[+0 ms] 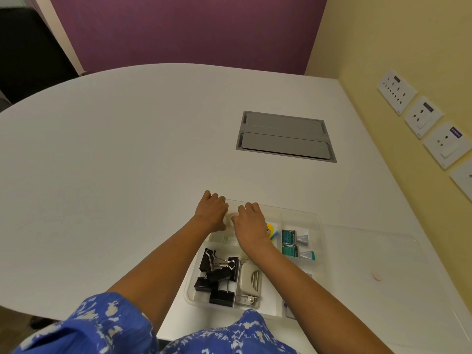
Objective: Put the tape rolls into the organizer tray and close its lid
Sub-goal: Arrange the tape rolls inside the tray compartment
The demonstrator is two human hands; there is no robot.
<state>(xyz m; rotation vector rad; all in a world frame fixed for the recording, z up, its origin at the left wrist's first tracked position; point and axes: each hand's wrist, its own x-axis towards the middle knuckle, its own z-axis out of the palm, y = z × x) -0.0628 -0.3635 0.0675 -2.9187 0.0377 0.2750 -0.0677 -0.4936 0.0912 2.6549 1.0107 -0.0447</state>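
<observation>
Left hand (213, 209) and right hand (249, 218) together pinch a clear tape roll (230, 217) over the far-left compartment of the clear plastic organizer tray (315, 221) on the white worktop (115, 162).

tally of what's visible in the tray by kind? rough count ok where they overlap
Inside the organizer tray:
Black binder clips: about 6, piled and overlapping
Teal dispensers: 2
Clear tape rolls: at least 2, one between the left hand and right hand
Beige stapler: 1
Coloured sticky flag bundle: 1
Total: about 12
</observation>
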